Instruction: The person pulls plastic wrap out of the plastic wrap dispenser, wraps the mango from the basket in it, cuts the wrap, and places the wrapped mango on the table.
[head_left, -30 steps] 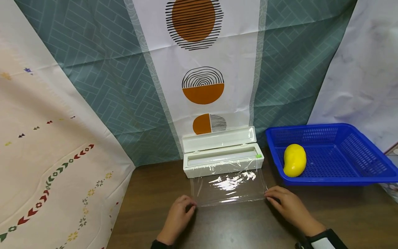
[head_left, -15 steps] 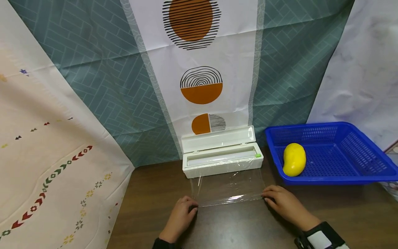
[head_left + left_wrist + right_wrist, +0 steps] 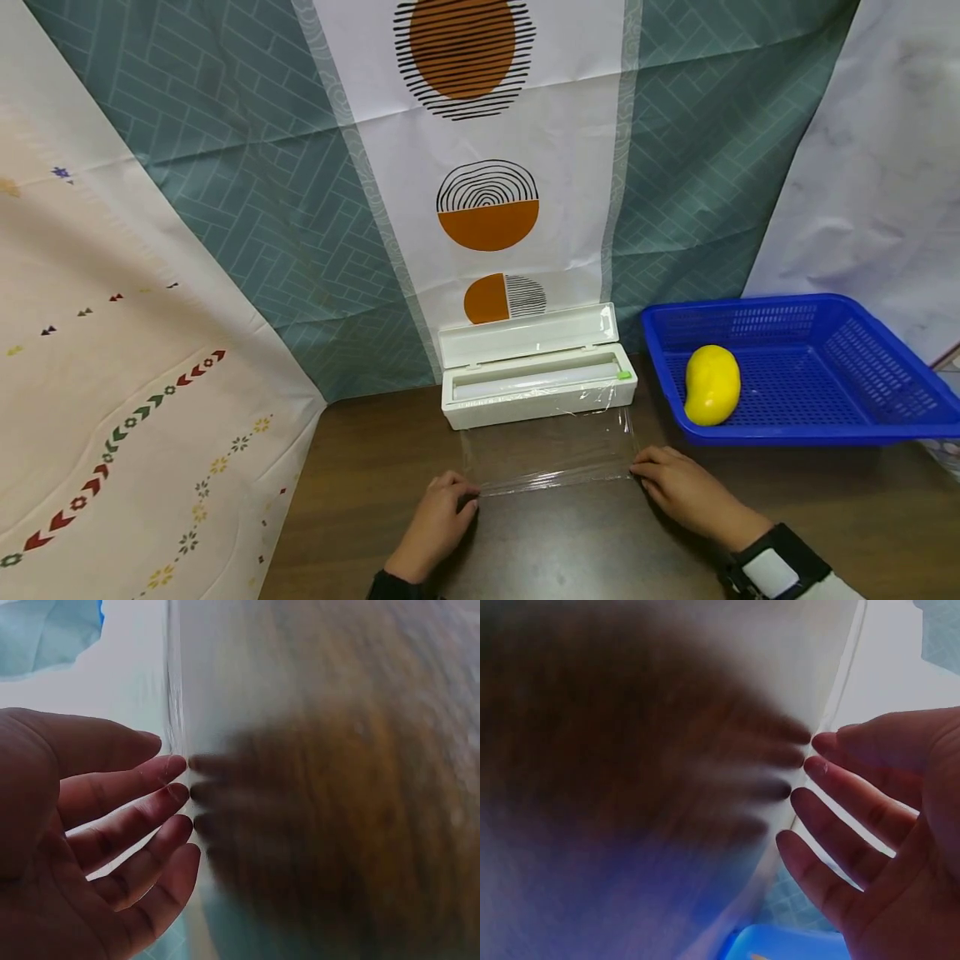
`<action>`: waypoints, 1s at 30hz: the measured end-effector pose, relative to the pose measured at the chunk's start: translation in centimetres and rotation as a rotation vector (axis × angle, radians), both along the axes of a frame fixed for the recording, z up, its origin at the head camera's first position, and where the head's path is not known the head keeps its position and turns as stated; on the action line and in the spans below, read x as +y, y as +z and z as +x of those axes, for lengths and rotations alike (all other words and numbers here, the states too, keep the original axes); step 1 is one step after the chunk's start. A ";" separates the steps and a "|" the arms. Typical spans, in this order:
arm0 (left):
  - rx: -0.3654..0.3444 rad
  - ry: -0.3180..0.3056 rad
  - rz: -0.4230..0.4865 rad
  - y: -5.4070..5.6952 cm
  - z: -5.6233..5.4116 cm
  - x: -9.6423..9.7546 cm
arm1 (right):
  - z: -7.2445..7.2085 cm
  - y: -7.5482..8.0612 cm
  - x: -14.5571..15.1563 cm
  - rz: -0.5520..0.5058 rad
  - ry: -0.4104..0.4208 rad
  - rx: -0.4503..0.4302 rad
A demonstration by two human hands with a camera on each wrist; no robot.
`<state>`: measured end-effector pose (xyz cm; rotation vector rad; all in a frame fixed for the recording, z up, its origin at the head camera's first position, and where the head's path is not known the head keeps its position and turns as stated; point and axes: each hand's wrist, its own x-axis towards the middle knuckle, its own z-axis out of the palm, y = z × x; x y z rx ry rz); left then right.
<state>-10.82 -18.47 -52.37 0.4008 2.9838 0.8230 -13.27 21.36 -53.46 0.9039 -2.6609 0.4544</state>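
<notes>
A sheet of clear plastic wrap runs from a white plastic wrap dispenser toward the person, low over the table. Its near edge is bunched into a thin shiny line. At the left corner, the left hand pinches the wrap between thumb and fingers; the right hand pinches the opposite corner. In the left wrist view, the left hand has its thumb by the index finger and the film edge at its fingertips. The right wrist view has the right hand with fingertips near the table and other fingers spread.
The dispenser's lid is raised, with a roll inside and a green tab at the right. A blue basket holding a yellow mango-shaped fruit stands at right. Patterned cloth hangs behind the wooden table.
Both hands have come slightly inward with the wrap's corners. The bright glare over the sheet has shrunk to a line along the near edge. Dispenser and basket stay put.
</notes>
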 end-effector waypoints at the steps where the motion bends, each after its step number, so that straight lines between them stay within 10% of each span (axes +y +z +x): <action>1: -0.005 0.003 -0.003 0.0 0.0 0.0 | 0.0 0.0 0.0 0.001 0.003 -0.007; 30: -0.027 -0.011 0.024 0.6 0.6 -0.4 | 0.6 0.0 1.6 0.038 0.058 -0.009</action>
